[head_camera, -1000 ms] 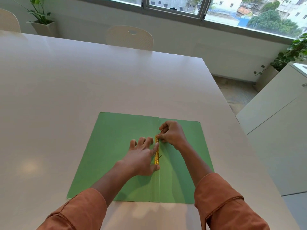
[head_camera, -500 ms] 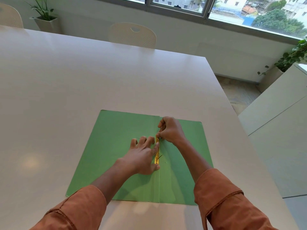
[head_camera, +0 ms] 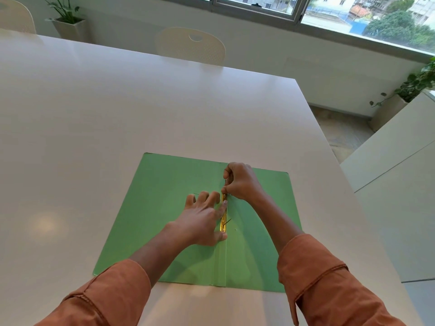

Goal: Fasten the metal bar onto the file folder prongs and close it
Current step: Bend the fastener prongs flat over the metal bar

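A green file folder (head_camera: 164, 208) lies open and flat on the white table (head_camera: 117, 109). A thin golden metal bar (head_camera: 223, 215) runs along the folder's centre crease. My left hand (head_camera: 202, 220) lies flat on the left flap, fingers spread, with the index finger and thumb against the bar. My right hand (head_camera: 242, 182) is curled at the bar's far end, its fingertips pinched on the bar's tip and a thin prong there. Another thin dark prong (head_camera: 227, 221) sticks out beside the bar's near half.
A cream chair (head_camera: 190, 45) stands at the table's far edge and another chair (head_camera: 14, 17) at the far left. Potted plants (head_camera: 68, 17) stand by the wall under the window. A second white table (head_camera: 400, 184) sits to the right across a gap.
My right hand has crept a little further along the crease at the bar's far end. The left hand stays pressed on the folder beside the bar.
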A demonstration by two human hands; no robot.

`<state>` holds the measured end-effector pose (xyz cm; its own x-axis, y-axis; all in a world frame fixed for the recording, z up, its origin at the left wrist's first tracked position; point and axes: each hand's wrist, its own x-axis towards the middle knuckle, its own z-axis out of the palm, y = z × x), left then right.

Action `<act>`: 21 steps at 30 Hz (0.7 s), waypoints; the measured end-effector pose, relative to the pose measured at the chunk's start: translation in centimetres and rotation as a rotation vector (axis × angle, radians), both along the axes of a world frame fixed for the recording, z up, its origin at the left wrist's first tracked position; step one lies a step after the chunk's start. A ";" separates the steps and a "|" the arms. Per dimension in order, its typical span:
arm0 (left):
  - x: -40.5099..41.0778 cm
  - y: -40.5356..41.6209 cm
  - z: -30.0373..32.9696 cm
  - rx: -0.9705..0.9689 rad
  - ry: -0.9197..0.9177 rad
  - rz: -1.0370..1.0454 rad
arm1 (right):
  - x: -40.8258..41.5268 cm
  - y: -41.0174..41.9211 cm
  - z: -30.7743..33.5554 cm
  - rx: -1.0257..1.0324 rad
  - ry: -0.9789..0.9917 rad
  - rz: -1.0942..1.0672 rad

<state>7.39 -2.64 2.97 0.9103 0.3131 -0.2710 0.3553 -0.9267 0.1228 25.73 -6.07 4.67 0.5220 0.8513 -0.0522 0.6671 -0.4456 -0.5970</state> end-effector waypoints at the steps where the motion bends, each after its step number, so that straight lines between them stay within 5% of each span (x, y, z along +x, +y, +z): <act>1: 0.0 0.0 0.0 0.000 0.002 0.000 | 0.0 0.1 0.0 0.005 0.004 0.007; 8: 0.0 0.0 0.2 -0.003 0.012 -0.002 | -0.2 0.6 -0.3 0.013 0.002 0.046; 21: 0.1 0.0 0.1 -0.006 0.025 -0.006 | 0.5 -2.5 0.2 0.095 0.404 -0.166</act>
<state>7.48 -2.59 3.09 0.9050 0.3059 -0.2958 0.3527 -0.9281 0.1195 26.25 -8.56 4.90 0.6056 0.7689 -0.2052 0.2965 -0.4573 -0.8384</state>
